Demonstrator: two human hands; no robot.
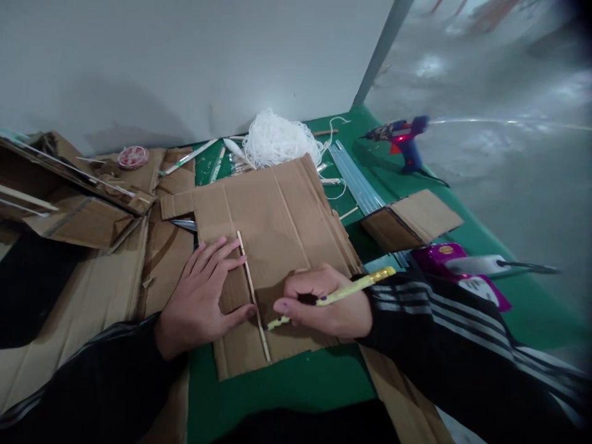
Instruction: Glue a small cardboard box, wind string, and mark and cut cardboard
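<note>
A thin wooden stick [252, 290] lies lengthwise on a flat sheet of brown cardboard [268, 216]. My left hand [203, 293] rests on the sheet with fingers spread, its fingertips and thumb touching the stick. In my right hand [328, 302] is a yellow patterned pencil [351, 288], pinched between thumb and fingers. Its tip points down at the cardboard, close beside the lower part of the stick. Whether the tip touches the sheet is too small to tell.
A glue gun [407, 142] with a red light stands at the right edge of the green table [287, 388]. Behind the sheet are white string [282, 139] and clear glue sticks [354, 176]. A small cardboard box [414, 219] sits right; a larger cardboard construction [87, 222] stands left.
</note>
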